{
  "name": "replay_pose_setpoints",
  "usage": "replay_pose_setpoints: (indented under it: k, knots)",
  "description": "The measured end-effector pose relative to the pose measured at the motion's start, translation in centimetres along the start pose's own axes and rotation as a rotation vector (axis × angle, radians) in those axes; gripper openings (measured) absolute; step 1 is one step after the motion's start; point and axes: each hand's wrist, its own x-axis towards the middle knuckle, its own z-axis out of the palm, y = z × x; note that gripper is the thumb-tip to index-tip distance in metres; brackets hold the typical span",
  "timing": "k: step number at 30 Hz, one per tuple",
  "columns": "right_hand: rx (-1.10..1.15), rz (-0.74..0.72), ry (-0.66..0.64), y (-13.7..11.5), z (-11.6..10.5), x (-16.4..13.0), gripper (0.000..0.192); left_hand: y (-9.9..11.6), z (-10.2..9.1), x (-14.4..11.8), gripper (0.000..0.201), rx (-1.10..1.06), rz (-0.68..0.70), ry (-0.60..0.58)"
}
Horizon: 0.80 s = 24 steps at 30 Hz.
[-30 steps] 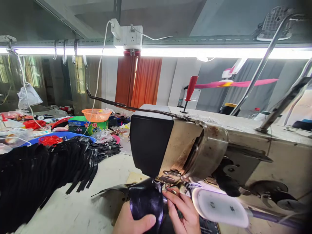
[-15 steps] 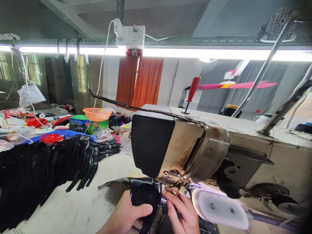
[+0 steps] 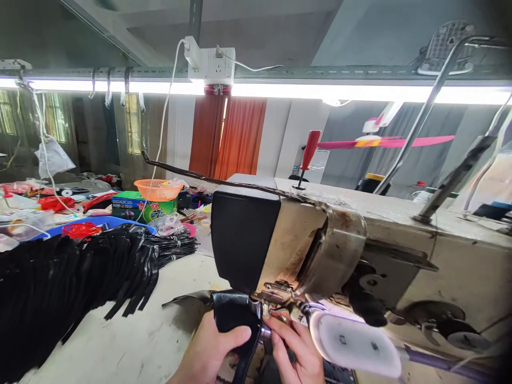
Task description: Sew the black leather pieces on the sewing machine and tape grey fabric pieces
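A glossy black leather-like piece (image 3: 236,309) lies curved under the head of a sewing machine (image 3: 300,245). My left hand (image 3: 218,341) grips it from the left, thumb pressed on top and fingers out of sight behind it. Close to the needle area, my right hand (image 3: 294,341) has its fingers drawn together at the right edge of the piece; what lies between the fingertips is hidden. A lit white lamp (image 3: 356,341) sits just right of that hand.
Many black strips (image 3: 80,282) are heaped on the white table (image 3: 140,341) at left. Behind them stand a blue tray (image 3: 116,221), a green box (image 3: 166,210) and an orange basket (image 3: 158,191). A red-handled screwdriver (image 3: 310,152) stands upright on the machine.
The camera view has shifted slightly, so the machine appears a little further left. Both hands stay at the black piece in nearly the same pose.
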Motion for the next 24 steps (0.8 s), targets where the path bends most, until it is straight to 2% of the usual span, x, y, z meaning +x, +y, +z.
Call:
replay_pose_setpoints:
  k: [5, 12, 19, 24]
  knots:
    - [0.007, 0.013, -0.003, 0.0, 0.1, -0.1, 0.027, -0.6, 0.5, 0.3, 0.048, -0.007, 0.058, 0.060]
    - [0.025, 0.016, -0.006, -0.1, 0.1, 0.2, 0.028, -1.0, 1.1, 0.6, 0.044, 0.028, 0.028, 0.153]
    - [0.018, 0.022, -0.022, 0.1, 0.2, -0.1, 0.028, -1.2, 2.3, 0.9, 0.033, 0.112, 0.088, 0.299]
    - [0.040, 0.020, -0.037, 0.0, 0.2, 0.0, 0.030, -1.9, 2.1, 1.1, 0.032, 0.152, 0.071, 0.333]
